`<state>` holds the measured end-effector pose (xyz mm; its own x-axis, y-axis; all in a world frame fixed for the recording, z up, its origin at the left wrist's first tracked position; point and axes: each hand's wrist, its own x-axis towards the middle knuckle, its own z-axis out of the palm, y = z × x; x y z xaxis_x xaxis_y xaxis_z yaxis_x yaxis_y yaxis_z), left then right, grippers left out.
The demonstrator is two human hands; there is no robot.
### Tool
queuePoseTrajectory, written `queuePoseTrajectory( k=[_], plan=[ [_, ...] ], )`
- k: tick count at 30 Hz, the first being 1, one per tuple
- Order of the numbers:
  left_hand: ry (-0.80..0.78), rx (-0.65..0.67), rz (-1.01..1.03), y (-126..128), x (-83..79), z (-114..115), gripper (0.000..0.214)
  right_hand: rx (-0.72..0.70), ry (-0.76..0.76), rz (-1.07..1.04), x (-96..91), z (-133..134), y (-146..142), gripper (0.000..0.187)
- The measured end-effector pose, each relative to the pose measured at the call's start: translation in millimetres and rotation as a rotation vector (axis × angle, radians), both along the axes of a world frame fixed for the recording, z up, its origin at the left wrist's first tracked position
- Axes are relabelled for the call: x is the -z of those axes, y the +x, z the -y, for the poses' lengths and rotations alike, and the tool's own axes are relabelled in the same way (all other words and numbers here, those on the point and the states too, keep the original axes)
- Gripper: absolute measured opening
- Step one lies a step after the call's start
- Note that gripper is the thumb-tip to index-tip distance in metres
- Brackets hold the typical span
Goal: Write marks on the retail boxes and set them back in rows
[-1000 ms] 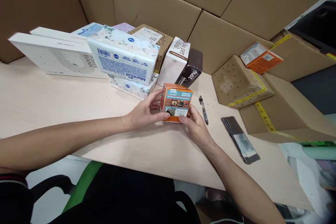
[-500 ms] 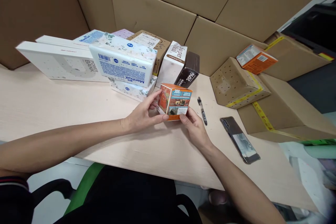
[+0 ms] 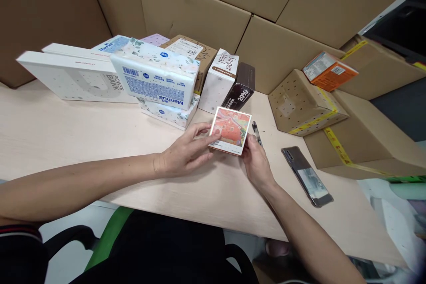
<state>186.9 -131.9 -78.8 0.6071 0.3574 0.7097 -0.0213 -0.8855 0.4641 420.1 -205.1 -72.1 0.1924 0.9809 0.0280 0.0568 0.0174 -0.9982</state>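
A small box [image 3: 230,126] is tilted up above the table, with a red-orange picture of a building facing me. My right hand [image 3: 258,162] grips its lower right corner, with part of the fingers hidden beneath and behind it. From the left, my left hand [image 3: 188,148] reaches over with its fingers stretched out and apart. One of those fingers lies across the left part of the picture. Just beyond my right hand lies a pen [image 3: 257,133], partly covered by the hand.
Tissue packs [image 3: 153,75], a white power bank box [image 3: 76,77], a white Super Meal box [image 3: 219,82] and a dark box [image 3: 241,86] stand behind. A phone [image 3: 306,177] lies to the right. An orange box [image 3: 329,71] sits on a cardboard box [image 3: 299,102].
The box has been turned from its printed orange side to the picture face and has shifted slightly right. My left hand has loosened from a two-handed hold, its finger now across the face.
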Motion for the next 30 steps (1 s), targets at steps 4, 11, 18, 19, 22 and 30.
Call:
queuePoseTrajectory(
  k=[4,11,18,19,22,30],
  plan=[
    [0.042,0.028,-0.015,-1,-2.9,4,0.069,-0.037,-0.004,0.053,-15.8,4,-4,0.051],
    [-0.225,-0.022,0.026,3,-4.8,1,0.058,-0.07,0.007,-0.022,-8.2,2,2,0.047],
    [-0.483,0.089,-0.015,5,-3.7,-1,0.068,-0.027,0.027,-0.103,-1.5,1,0,0.043],
    [-0.476,0.103,0.002,5,-3.7,0,0.071,-0.023,0.026,-0.104,-0.8,1,-1,0.043],
    [-0.383,0.043,0.005,3,0.0,0,0.079,-0.026,0.013,-0.033,2.5,1,-3,0.048],
    [-0.065,-0.068,-0.009,-1,4.2,-4,0.076,-0.009,-0.021,0.018,7.3,0,1,0.045]
  ],
)
